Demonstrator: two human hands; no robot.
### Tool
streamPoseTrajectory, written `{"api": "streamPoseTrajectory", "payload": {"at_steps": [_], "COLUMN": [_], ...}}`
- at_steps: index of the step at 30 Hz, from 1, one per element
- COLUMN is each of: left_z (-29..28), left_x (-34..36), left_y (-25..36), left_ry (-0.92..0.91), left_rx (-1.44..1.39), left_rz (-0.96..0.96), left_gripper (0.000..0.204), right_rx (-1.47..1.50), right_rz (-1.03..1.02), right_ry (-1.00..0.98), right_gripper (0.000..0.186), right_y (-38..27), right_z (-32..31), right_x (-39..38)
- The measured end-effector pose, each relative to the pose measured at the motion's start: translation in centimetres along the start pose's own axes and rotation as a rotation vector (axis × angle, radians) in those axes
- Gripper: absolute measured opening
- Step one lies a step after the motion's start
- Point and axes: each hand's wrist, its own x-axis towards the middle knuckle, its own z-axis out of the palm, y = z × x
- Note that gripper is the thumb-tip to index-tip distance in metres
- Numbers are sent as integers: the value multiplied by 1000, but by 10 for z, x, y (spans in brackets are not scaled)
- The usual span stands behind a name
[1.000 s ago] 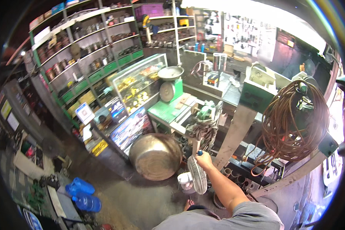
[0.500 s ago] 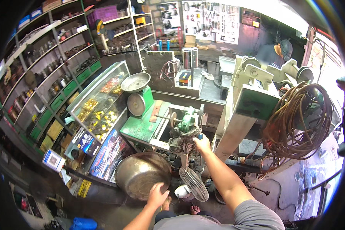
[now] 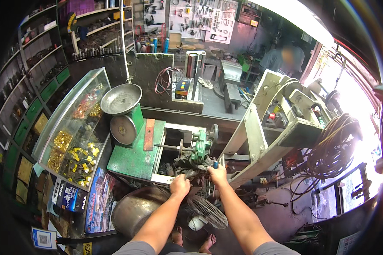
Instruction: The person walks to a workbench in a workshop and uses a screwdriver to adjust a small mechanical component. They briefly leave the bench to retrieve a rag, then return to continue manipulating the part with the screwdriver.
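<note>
My right hand is closed round a small blue-tipped object in front of a green machine with a horizontal shaft and wheels. My left hand has curled fingers at the front of the machine's frame, beside a bundle of dirty grey cloth; what it grips is unclear. Below my hands are a white fan and a large metal basin. Left of the machine, a green scale with a metal pan stands on a green table.
A glass case of brass and yellow fittings is on the left, before shelves. A white steel frame and coiled hose are on the right. A person is at the back, near a tool board.
My left hand has come up from beside the basin to the machine's front. My right hand stays at the blue-tipped object. My view has moved closer to the machine.
</note>
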Motion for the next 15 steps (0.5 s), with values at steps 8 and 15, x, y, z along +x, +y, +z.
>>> {"api": "streamPoseTrajectory", "payload": {"at_steps": [8,15], "left_z": [-62,-99], "left_x": [-59,-6], "left_y": [-65,-49], "left_ry": [311,36], "left_rx": [-530,-1469], "left_rz": [184,72], "left_gripper": [24,19], "right_rx": [494,666], "right_rz": [-152,-136], "right_ry": [-130,-107], "right_gripper": [20,27], "right_y": [3,-26], "right_z": [-75,-51], "right_x": [-144,-152]}}
